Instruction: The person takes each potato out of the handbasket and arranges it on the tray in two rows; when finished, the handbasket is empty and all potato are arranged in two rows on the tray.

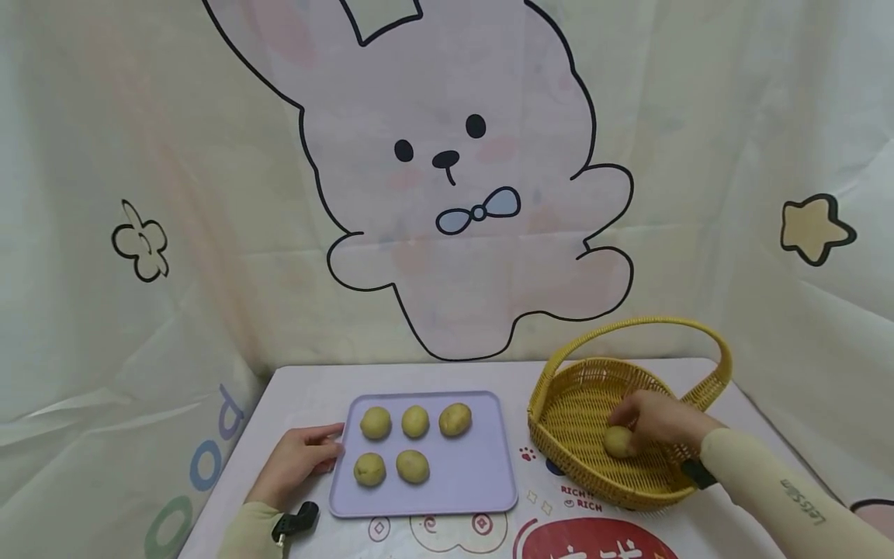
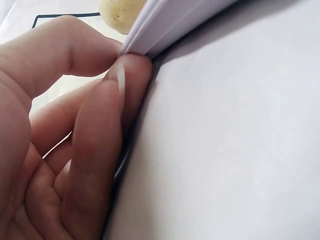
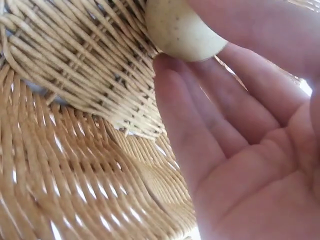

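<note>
Several potatoes (image 1: 413,466) lie in two rows on a light purple tray (image 1: 475,497), three at the back and two in front. My left hand (image 1: 296,462) is at the tray's left side, its fingertips pinching the rim (image 2: 150,30). Over on the right, my right hand (image 1: 660,423) reaches into a yellow woven basket (image 1: 580,466) and holds a potato (image 1: 618,442) low over the basket floor. In the right wrist view that speckled potato (image 3: 180,30) sits between the thumb and the fingertips, partly hidden by the thumb.
The basket's tall arched handle (image 1: 642,320) rises over its back side, and the right forearm (image 1: 789,489) crosses its right rim. Printed drawings cover the front of the white table (image 1: 307,388). A curtain with a rabbit picture (image 1: 454,256) hangs behind.
</note>
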Available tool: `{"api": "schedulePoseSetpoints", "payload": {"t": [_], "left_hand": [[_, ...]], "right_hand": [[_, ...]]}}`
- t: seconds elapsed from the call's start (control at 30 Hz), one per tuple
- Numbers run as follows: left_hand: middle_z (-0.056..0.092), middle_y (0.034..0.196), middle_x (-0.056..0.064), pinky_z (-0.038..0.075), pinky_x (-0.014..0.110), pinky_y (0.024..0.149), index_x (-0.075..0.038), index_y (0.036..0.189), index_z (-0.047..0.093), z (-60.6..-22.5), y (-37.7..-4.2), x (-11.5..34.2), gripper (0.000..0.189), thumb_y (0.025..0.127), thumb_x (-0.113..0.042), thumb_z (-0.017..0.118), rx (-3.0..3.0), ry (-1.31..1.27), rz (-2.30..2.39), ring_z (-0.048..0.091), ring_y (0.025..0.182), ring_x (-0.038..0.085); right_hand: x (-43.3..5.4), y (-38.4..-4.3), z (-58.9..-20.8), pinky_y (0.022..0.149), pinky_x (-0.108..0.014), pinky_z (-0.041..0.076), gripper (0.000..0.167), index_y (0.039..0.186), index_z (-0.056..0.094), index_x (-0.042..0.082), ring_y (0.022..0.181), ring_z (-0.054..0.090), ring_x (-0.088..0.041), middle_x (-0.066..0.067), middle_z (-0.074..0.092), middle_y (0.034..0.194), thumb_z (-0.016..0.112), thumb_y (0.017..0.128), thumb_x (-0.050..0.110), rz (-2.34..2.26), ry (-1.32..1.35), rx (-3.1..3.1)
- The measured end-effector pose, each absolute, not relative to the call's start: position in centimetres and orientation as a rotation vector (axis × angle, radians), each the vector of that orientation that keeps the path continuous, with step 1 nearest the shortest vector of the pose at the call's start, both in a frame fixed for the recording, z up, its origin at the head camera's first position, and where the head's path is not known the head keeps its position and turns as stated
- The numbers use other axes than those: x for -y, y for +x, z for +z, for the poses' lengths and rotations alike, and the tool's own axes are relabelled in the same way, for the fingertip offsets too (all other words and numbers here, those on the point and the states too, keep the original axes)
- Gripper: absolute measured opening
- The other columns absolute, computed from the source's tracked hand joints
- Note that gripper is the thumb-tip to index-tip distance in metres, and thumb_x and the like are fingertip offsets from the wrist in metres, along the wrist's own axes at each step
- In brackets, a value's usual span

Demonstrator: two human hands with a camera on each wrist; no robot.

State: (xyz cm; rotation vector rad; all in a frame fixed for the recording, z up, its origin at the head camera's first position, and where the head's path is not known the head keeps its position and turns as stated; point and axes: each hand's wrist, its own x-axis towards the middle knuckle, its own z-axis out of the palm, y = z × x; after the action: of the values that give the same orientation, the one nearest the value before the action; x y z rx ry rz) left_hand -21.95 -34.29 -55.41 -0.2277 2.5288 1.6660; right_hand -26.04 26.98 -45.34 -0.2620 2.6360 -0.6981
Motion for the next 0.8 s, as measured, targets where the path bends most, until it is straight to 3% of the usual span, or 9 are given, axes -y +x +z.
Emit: {"api": "schedulePoseSetpoints", "payload": {"t": [0.27, 0.47, 0.8], "left_hand": [[0.068, 0.082, -0.001, 0.051, 0.022, 0.064, -0.007, 0.138, 0.074, -55.3, -21.9, 34.2, 0.051, 0.088, -0.014, 0.083, -2.545, -0.219, 1.629, 0.061, 0.069, 0.011], [0.068, 0.081, -0.001, 0.051, 0.023, 0.064, -0.007, 0.138, 0.074, -55.6, -22.0, 34.2, 0.051, 0.088, -0.014, 0.083, -2.533, -0.222, 1.642, 0.061, 0.069, 0.011], [0.069, 0.084, 0.0, 0.053, 0.022, 0.065, -0.008, 0.139, 0.074, -55.6, -22.1, 34.4, 0.053, 0.087, -0.015, 0.084, -2.524, -0.236, 1.654, 0.063, 0.07, 0.011]], "right_hand": [[-26.7, -26.2, -45.7, 0.098, -0.059, 0.056, 0.041, 0.116, 0.082, 0.01, 0.108, 0.066, -0.028, -0.006, 0.078, 0.113, 0.089, 0.077, 0.0, -0.614, -0.277, -2.653], [-26.7, -26.1, -45.6, 0.091, -0.051, 0.058, 0.035, 0.111, 0.084, 0.012, 0.102, 0.065, -0.023, -0.001, 0.078, 0.105, 0.091, 0.077, 0.004, -0.599, -0.327, -2.679], [-26.2, -24.4, -43.6, 0.081, -0.037, 0.056, 0.046, 0.125, 0.08, 0.008, 0.097, 0.067, -0.018, -0.003, 0.079, 0.114, 0.092, 0.083, 0.023, -0.825, -0.355, -2.704]]}}
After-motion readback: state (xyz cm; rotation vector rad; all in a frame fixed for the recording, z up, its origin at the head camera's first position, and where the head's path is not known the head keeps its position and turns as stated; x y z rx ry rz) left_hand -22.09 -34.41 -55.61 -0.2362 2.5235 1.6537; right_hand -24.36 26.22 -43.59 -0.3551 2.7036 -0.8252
